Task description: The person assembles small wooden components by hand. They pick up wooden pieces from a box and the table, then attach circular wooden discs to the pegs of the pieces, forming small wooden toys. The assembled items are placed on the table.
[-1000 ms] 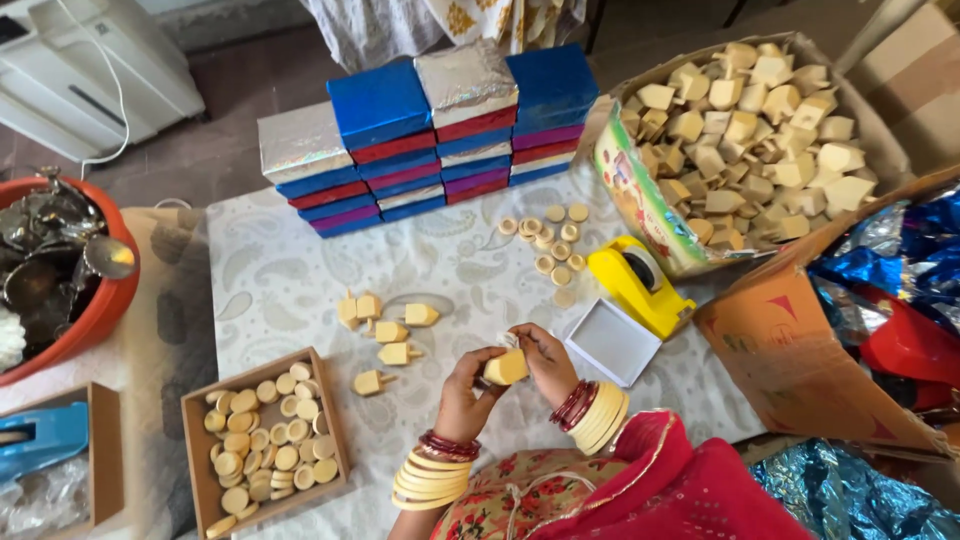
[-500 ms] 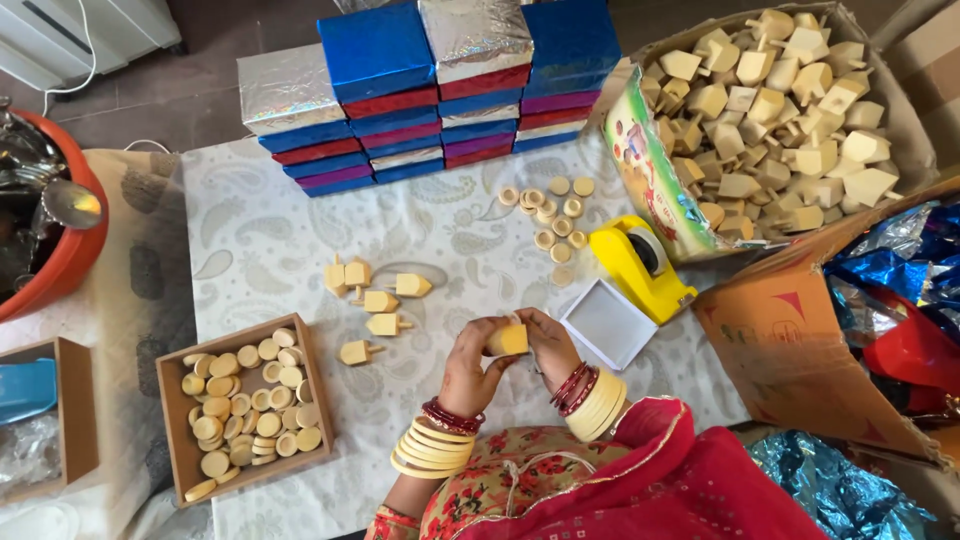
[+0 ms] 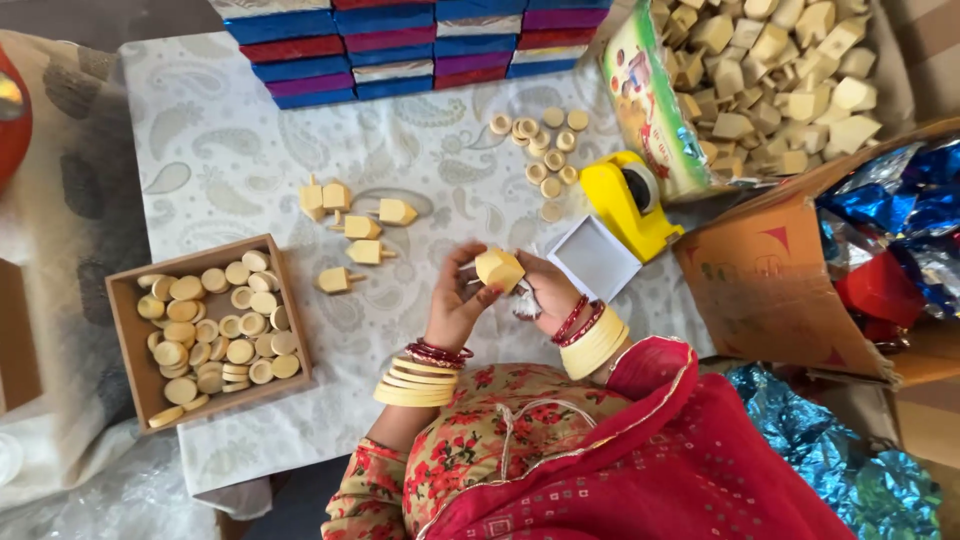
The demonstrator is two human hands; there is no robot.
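Paisley tablecloth point(image 3: 230, 150) under wooden tray point(image 3: 125, 330)

Looks like a home craft setup, not a factory: a desk point(image 3: 250, 150) under a paisley cloth, a wooden tray of round discs point(image 3: 208, 330), a big carton of pale wooden blocks point(image 3: 770, 80), stacked flat gift boxes point(image 3: 420, 45), a yellow tape dispenser point(image 3: 625, 205) and shiny foil wrap point(image 3: 890, 230).

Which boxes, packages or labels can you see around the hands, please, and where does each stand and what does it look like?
Stacked flat boxes: top edge; blue, red, purple, silver.
Printed carton: top right; green-yellow picture side, full of pale wooden blocks.
Brown carton: right; red marks, holds shiny foil.
Small white box: beside the right hand; square, open.
Cardboard tray: left; pale discs inside.
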